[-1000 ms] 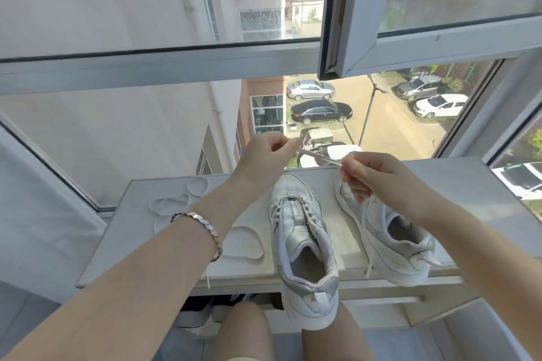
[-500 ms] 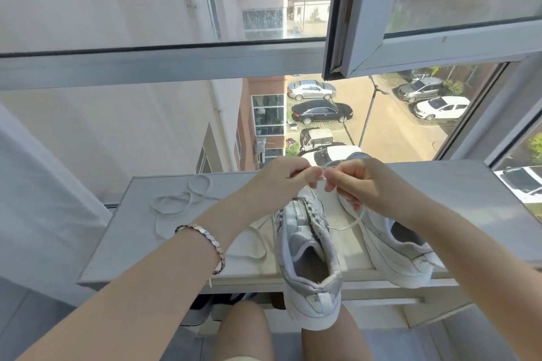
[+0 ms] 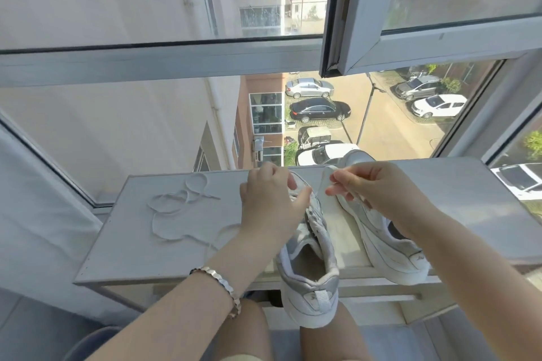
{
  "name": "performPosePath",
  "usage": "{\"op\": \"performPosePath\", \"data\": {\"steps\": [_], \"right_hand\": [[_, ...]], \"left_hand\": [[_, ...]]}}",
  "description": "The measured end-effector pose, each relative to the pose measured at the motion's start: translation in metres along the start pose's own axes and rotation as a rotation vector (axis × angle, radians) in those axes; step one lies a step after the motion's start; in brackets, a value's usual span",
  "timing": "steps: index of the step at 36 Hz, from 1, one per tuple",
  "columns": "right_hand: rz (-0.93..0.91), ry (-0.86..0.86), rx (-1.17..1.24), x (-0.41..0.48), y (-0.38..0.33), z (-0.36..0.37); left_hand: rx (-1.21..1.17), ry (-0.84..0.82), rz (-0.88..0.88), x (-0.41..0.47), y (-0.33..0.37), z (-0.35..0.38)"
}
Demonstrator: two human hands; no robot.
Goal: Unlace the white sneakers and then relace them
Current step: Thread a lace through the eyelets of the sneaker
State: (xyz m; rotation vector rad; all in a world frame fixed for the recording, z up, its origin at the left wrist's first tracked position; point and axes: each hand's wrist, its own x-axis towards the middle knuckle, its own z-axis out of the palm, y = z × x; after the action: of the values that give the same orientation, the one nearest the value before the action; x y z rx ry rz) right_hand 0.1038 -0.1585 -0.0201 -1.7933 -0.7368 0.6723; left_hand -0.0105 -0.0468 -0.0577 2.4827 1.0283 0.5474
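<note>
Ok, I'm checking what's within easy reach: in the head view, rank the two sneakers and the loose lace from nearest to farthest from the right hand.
1. right-side sneaker: directly beneath the right hand.
2. middle sneaker: one step to the left, under the left hand.
3. loose lace: far left on the table.
</note>
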Motion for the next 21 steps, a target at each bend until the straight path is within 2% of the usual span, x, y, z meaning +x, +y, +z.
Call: {"op": "performPosePath", "data": {"steps": [3, 6, 8, 11, 14, 21], "right_hand": [[0.053, 0.018, 0.083, 0.002, 0.006, 0.011], [0.13, 0.024, 0.336, 0.004, 0.01, 0.019], [0.128, 0.038, 0.464, 0.004, 0.014, 0.022], [0.089, 0.043, 0.483, 0.006, 0.023, 0.023], [0.099, 0.042, 0.396, 0.007, 0.032, 0.026], [0.176, 0.067, 0.542, 0.0, 0.043, 0.036]], "left_hand": [[0.101, -0.176, -0.02, -0.013, 0.006, 0.007], [0.203, -0.214, -0.003, -0.018, 0.005, 0.01], [0.128, -0.249, -0.03, -0.019, 0.004, 0.009], [-0.057, -0.308, -0.079, -0.021, 0.002, 0.004], [-0.107, -0.303, -0.068, -0.024, -0.001, 0.001], [0.116, -0.262, 0.066, -0.034, 0.0, 0.008]]}}
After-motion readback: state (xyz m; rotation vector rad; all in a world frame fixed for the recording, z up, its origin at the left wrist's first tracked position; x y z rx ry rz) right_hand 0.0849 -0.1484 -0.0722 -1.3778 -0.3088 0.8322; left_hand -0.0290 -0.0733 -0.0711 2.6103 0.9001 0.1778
